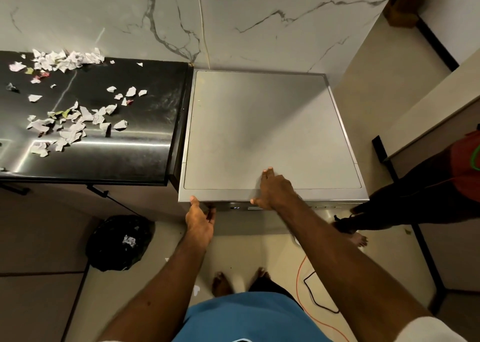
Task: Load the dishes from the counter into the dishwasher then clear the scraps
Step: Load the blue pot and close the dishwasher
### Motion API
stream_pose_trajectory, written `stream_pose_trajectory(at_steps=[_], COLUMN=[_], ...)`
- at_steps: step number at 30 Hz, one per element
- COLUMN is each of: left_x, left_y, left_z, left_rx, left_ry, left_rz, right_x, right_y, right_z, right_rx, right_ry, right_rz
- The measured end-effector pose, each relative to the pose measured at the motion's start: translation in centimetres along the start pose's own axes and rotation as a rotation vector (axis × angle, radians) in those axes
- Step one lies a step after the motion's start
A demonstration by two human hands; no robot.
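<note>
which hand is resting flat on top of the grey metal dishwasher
The right hand, fingers straight on top of the grey metal dishwasher. The left hand sits lower, at the front left corner, thumb against the edge.

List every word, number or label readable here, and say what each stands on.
"P2": lit characters on the small display at the front top edge of the dishwasher; tiny, so not certain.
Marks further right on the same control strip: too small to read.
Faint scribbles on the paper scraps on the counter: nothing legible.
No other text shows.
</note>
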State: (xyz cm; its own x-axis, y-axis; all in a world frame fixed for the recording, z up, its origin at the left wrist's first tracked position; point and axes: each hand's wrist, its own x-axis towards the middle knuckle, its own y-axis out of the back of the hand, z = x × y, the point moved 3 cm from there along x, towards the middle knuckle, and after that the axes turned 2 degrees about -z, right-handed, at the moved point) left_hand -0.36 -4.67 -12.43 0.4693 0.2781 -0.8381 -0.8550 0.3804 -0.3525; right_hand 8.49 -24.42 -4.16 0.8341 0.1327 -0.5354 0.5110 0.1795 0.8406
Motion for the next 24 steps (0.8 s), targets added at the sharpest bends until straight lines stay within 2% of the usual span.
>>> stream_pose_trajectory(at_steps=[7,15,24], left_x=[-0.25,-0.36,-0.79], left_y=[-0.30,0.26,0.07], left_z=[-0.14,0.47,0.32], left_rx=[0.017,-0.007,0.055], left_ry=[0.018,0.003,-0.001], left_rz=[0.012,-0.068,0.013], right_x=[-0.15,-0.47,-0.68], right_y=[0.08,0.28,-0.07], right_z=[-0.03,0.12,0.22], right_rx=[-0.017,-0.028,-0.036], right_ry=[0.012,0.037,0.033], right_rz=[0.016,0.018,0.040])
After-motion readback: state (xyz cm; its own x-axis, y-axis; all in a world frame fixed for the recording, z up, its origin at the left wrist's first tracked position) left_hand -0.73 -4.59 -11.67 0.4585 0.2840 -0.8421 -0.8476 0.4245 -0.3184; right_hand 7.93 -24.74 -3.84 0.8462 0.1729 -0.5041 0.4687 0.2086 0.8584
